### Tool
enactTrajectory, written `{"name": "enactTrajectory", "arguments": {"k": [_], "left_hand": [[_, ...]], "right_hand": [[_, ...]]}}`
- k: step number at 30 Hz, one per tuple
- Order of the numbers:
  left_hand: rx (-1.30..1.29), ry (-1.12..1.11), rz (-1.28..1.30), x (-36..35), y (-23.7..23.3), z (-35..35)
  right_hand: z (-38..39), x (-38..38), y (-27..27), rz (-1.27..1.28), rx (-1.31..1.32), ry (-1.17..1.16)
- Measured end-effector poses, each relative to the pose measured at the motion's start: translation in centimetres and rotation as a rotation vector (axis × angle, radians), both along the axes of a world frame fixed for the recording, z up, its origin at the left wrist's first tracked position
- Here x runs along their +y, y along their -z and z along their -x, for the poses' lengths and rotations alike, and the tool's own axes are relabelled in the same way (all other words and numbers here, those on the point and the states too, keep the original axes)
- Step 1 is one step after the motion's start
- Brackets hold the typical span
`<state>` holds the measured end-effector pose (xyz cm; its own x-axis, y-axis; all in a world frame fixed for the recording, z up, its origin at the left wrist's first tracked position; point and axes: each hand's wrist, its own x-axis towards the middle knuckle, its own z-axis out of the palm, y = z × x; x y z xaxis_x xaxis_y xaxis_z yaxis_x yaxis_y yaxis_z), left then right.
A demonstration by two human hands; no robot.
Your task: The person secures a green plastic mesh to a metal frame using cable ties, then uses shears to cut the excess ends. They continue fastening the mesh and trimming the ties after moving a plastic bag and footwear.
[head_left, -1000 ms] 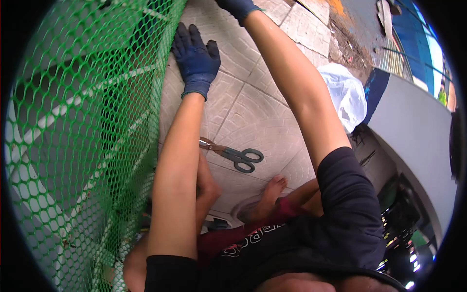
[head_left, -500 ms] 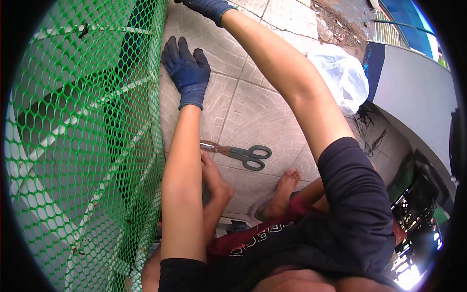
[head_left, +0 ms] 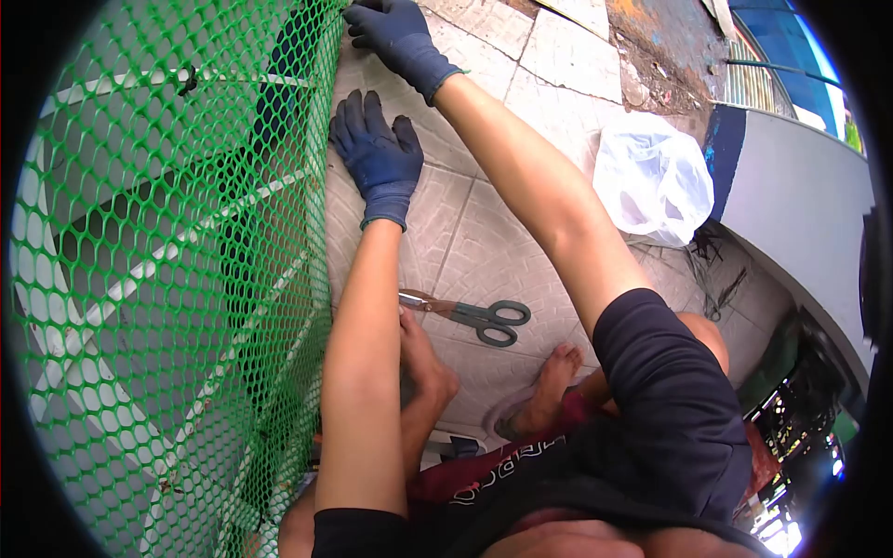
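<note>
My left hand (head_left: 377,158), in a dark blue knit glove, lies flat with fingers spread on the tiled floor. Its fingertips are close to the lower edge of a green plastic mesh (head_left: 186,223). Farther out, my right hand (head_left: 398,42), gloved alike, has its fingers bent in at the mesh edge, seemingly pinching it; the tips are partly hidden. The mesh covers a pale metal frame (head_left: 139,265) on the left. A pair of tin snips (head_left: 470,314) with grey-green handles rests on the floor near my foot, its blades partly behind my left forearm.
A white plastic bag (head_left: 656,181) sits on the tiles at right, by a low grey wall (head_left: 800,186). Thin wire pieces (head_left: 712,288) lie below the bag. My bare feet (head_left: 553,377) are near the snips. Dirt and debris (head_left: 642,79) lie beyond the tiles.
The view has shifted, so the mesh, snips and bag appear lower and slightly right. More of my right hand shows at the mesh edge. My left hand stays flat and spread.
</note>
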<state>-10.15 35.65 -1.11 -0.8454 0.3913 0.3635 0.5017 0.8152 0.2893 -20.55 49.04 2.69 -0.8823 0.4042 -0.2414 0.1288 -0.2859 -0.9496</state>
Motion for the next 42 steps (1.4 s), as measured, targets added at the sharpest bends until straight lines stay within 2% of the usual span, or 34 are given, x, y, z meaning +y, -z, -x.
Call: {"name": "enactTrajectory", "arguments": {"k": [1, 3, 4, 7, 9, 11, 14, 16, 17, 18, 19, 23, 25, 27, 28, 30, 31, 33, 37, 39, 40, 42], "left_hand": [[0.001, 0.0, -0.001, 0.0, 0.0, 0.1], [0.003, 0.004, 0.008, 0.0, 0.1, 0.1], [0.003, 0.004, 0.004, 0.0, 0.1, 0.0], [-0.024, -0.009, 0.022, 0.1, -0.1, 0.0], [-0.018, -0.007, 0.02, 0.1, -0.2, 0.0], [-0.019, -0.004, 0.009, 0.1, -0.3, 0.1], [-0.009, 0.007, 0.004, 0.1, -0.2, 0.1], [0.0, 0.004, 0.004, 0.1, -0.3, 0.1], [0.004, 0.01, -0.01, 0.1, -0.2, 0.1], [0.007, 0.012, -0.022, 0.0, -0.1, 0.2], [0.002, -0.005, -0.018, -0.1, -0.2, 0.2], [-0.01, -0.012, -0.028, -0.3, -0.2, 0.1], [-0.047, -0.012, -0.031, -0.2, -0.3, 0.2], [-0.054, -0.023, -0.037, -0.2, -0.5, 0.2], [-0.053, -0.021, -0.037, -0.2, -0.5, 0.3], [-0.056, -0.022, -0.038, -0.3, -0.5, 0.2], [-0.054, -0.024, -0.03, -0.3, -0.6, 0.3], [-0.056, -0.02, -0.025, -0.2, -0.5, 0.3], [-0.046, -0.019, -0.026, -0.3, -0.5, 0.2], [-0.035, 0.0, -0.037, -0.2, -0.5, 0.3], [-0.032, -0.006, -0.028, -0.2, -0.5, 0.3], [-0.012, -0.004, -0.011, -0.1, -0.4, 0.3]], "right_hand": [[0.4, -0.1, 1.0, -0.001, 0.001, 0.0], [1.2, -0.7, 2.4, -0.3, 0.196, 0.089], [1.4, -1.0, 2.7, -0.394, 0.174, 0.126], [2.4, -1.0, 2.3, -0.448, 0.061, 0.165], [2.4, -1.0, 1.9, -0.446, 0.062, 0.208], [2.3, -1.0, 1.4, -0.365, 0.003, 0.154], [2.7, -0.6, 1.8, -0.459, -0.05, 0.088], [2.3, 0.2, 1.6, -0.437, -0.037, 0.048], [2.1, 0.4, 1.6, -0.412, -0.023, 0.009], [2.0, 0.4, 1.3, -0.186, 0.0, 0.026], [2.0, 0.8, 0.8, -0.298, -0.014, 0.025], [1.7, 1.7, 0.4, -0.342, 0.168, -0.047], [1.4, 2.0, -0.3, -0.294, 0.154, -0.117], [1.3, 2.7, -0.1, -0.589, 0.282, -0.15], [1.4, 2.9, 0.4, -0.591, 0.282, -0.154], [1.9, 3.2, 1.3, -0.858, 0.536, -0.091], [2.1, 3.6, 1.6, -0.86, 0.535, -0.095], [2.4, 4.6, 1.8, -1.234, 0.546, -0.242], [1.9, 4.5, 1.1, -1.188, 0.389, -0.294], [1.4, 3.8, 0.8, -0.727, 0.224, -0.221], [1.5, 3.7, 0.8, -0.733, 0.216, -0.21], [1.8, 3.5, 0.9, -0.334, 0.09, -0.235]]}}
